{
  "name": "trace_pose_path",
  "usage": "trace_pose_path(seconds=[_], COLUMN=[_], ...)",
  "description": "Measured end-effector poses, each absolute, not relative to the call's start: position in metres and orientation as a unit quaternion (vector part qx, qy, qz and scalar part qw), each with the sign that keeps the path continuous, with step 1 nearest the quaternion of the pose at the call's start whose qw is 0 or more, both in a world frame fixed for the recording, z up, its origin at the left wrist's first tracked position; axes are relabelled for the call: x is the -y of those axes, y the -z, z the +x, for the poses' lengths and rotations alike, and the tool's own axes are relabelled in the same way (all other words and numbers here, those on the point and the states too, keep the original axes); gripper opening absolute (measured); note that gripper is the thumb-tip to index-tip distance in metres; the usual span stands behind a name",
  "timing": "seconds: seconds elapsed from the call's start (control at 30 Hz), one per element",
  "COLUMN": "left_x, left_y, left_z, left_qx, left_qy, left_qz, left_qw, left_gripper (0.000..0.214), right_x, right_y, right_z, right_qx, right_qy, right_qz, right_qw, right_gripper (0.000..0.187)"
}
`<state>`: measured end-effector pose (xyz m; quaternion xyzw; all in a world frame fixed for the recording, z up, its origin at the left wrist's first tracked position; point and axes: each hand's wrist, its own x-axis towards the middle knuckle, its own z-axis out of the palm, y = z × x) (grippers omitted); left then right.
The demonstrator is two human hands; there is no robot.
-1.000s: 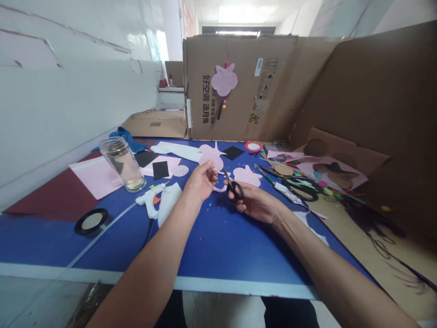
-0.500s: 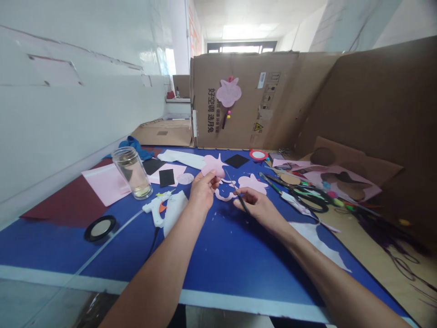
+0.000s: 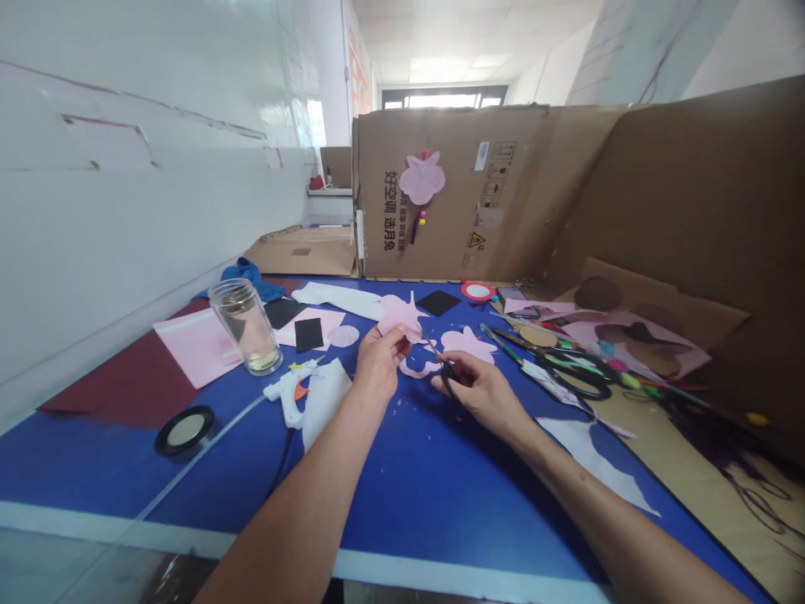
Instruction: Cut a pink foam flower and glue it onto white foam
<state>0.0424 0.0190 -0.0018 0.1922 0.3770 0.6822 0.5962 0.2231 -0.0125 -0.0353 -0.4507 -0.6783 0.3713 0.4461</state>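
Three pink cutouts are being counted: held cutout (image 3: 396, 311), right cutout (image 3: 466, 344), far cutout (image 3: 422, 178) on cardboard (image 3: 532, 210). The held cutout is being pinched at its near edge by the left hand (image 3: 381, 362), lying just beyond the closed grip. One pair of scissors (image 3: 448, 380) is being grasped by the right hand (image 3: 481, 386), handles partly being hidden by curled fingers.
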Motion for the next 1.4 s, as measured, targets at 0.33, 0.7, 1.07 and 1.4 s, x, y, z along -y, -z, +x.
trace_pose_path(seconds=[0.33,0.7,1.07,1.4], left_x=[-0.0196,-0.0171,-0.0169,-0.0165], left_y=[0.0076,0.0042,0.0046,0.0043], left_z=[0.0427,0.0426,0.0424,0.0430], left_qx=[-0.358,-0.353,-0.354,-0.355], left_qy=[-0.685,-0.680,-0.675,-0.677], left_qz=[0.215,0.213,0.214,0.210], left_qw=[0.597,0.606,0.611,0.609], left_gripper=[0.024,0.024,0.022,0.020], right_x=[0.0105,0.0101,0.0106,0.0099], right_y=[0.0360,0.0386,0.0386,0.0398], right_z=[0.2238,0.2244,0.2241,0.2249], right_qx=[0.670,0.665,0.668,0.666], right_qy=[-0.388,-0.396,-0.397,-0.394], right_qz=[-0.440,-0.444,-0.449,-0.454], right_qw=[0.455,0.452,0.441,0.442], right_gripper=[0.057,0.061,0.060,0.060])
